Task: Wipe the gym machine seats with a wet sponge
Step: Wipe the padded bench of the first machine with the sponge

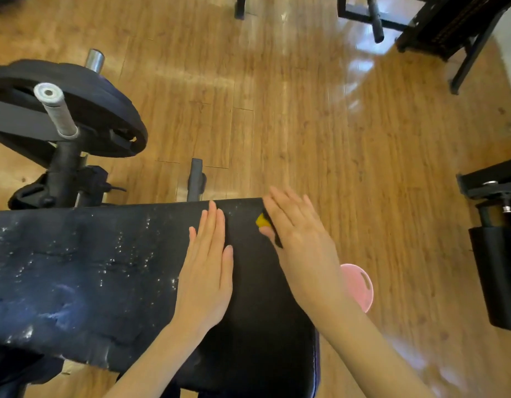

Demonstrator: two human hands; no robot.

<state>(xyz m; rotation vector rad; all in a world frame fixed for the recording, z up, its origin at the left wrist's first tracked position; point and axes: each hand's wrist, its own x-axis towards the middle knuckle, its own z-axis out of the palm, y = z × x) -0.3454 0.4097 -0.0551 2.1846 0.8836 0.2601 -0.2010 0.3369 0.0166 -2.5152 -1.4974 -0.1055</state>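
You are pressing the soft, squashy sponge under your flat right hand, left hand spread flat on the seat.

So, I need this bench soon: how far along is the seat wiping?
Partly done. The right end of the seat pad looks dark and free of specks. In hand: the right hand presses the yellow sponge flat at the pad's far right edge, while the left hand rests flat beside it. Left: white specks and scuffs across the pad's left part. A pink basin sits on the floor.
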